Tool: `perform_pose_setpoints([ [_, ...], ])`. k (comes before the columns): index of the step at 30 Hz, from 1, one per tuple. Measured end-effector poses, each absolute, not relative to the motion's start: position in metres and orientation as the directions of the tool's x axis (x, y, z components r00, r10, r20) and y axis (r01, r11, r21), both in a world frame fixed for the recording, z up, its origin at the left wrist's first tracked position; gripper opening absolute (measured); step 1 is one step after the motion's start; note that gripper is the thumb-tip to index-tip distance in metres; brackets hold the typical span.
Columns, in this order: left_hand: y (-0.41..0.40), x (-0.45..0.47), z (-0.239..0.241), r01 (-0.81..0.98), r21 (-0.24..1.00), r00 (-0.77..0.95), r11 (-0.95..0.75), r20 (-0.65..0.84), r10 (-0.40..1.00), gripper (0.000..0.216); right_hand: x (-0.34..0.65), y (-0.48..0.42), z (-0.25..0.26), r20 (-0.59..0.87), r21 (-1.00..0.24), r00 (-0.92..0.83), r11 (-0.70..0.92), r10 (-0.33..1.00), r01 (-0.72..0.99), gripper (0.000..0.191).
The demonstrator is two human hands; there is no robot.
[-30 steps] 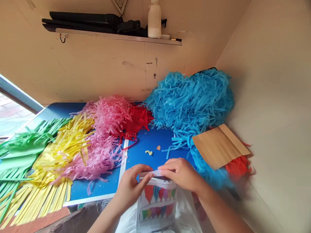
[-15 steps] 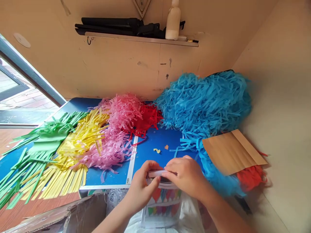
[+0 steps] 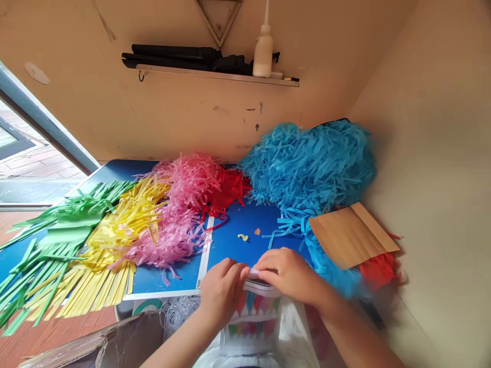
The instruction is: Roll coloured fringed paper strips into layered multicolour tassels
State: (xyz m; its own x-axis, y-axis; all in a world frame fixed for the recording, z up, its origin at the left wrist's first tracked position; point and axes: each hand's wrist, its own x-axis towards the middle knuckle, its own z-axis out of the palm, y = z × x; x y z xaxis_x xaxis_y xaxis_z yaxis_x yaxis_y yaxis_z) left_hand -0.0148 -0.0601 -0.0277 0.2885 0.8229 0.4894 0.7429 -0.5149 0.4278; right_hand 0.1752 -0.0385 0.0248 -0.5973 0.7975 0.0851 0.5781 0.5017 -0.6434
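Observation:
Both my hands meet at the top edge of a clear plastic packet [image 3: 253, 319] with a printed card of coloured tassels inside, held at the near edge of the blue table [image 3: 238, 237]. My left hand [image 3: 223, 291] is closed, its fingers pinching the packet's top flap from the left. From the right, my right hand [image 3: 288, 273] pinches the same flap, fingers curled over it. Just beyond my right hand lies blue tissue fringe [image 3: 307, 171].
Piles of cut tissue fringe cover the table: green [image 3: 57, 230], yellow [image 3: 115, 230], pink [image 3: 184, 204], red [image 3: 226, 191]. A brown paper sheet [image 3: 351, 232] lies at the right over red fringe. A wall shelf [image 3: 215, 74] holds a white bottle [image 3: 263, 51]. A plastic-wrapped box [image 3: 115, 342] sits bottom left.
My hands have drawn closer together on the packet's top flap, the left fingers curling tighter. The head view has shifted; the fringe piles have not moved.

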Motion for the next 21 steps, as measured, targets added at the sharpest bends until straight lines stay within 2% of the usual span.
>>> perform_pose_setpoints([
  [3, -0.055, -0.014, -0.012, 0.796, 0.14, 0.467, -0.588, 0.475, 0.746, 0.036, 0.179, -0.038, 0.027, 0.083, -0.699, -0.512, 0.417, 0.855, 0.582, 0.015],
  [5, -0.052, -0.013, 0.0, 0.758, 0.014, 0.589, -0.652, 0.413, 0.694, 0.044, 0.18, -0.04, 0.026, 0.084, -0.708, -0.459, 0.377, 0.884, 0.598, 0.013],
  [7, -0.05, -0.013, 0.008, 0.704, -0.076, 0.682, -0.706, 0.351, 0.642, 0.047, 0.186, -0.045, 0.022, 0.089, -0.774, -0.408, 0.321, 0.909, 0.545, 0.008],
  [8, -0.048, -0.014, 0.01, 0.687, -0.117, 0.708, -0.717, 0.327, 0.625, 0.045, 0.19, -0.049, 0.018, 0.091, -0.822, -0.363, 0.276, 0.927, 0.498, 0.011],
  [10, -0.045, -0.018, 0.01, 0.673, -0.188, 0.733, -0.715, 0.3, 0.611, 0.044, 0.199, -0.059, 0.005, 0.06, -0.912, -0.258, 0.158, 0.964, 0.378, 0.031],
  [12, -0.042, -0.022, 0.008, 0.663, -0.227, 0.746, -0.714, 0.283, 0.602, 0.045, 0.204, -0.071, -0.011, 0.007, -0.953, -0.162, 0.056, 0.987, 0.298, 0.042],
  [14, -0.039, -0.02, 0.008, 0.638, -0.232, 0.769, -0.734, 0.248, 0.59, 0.043, 0.202, -0.084, -0.023, -0.011, -0.957, -0.106, 0.02, 0.994, 0.29, 0.037],
  [17, -0.036, -0.009, 0.013, 0.571, -0.19, 0.821, -0.799, 0.15, 0.551, 0.043, 0.195, -0.096, -0.028, 0.035, -0.924, -0.036, 0.046, 0.999, 0.379, 0.029],
  [21, -0.033, 0.006, 0.024, 0.519, -0.123, 0.854, -0.846, 0.037, 0.519, 0.043, 0.192, -0.103, -0.021, 0.061, -0.906, -0.044, 0.074, 0.997, 0.416, 0.025],
])
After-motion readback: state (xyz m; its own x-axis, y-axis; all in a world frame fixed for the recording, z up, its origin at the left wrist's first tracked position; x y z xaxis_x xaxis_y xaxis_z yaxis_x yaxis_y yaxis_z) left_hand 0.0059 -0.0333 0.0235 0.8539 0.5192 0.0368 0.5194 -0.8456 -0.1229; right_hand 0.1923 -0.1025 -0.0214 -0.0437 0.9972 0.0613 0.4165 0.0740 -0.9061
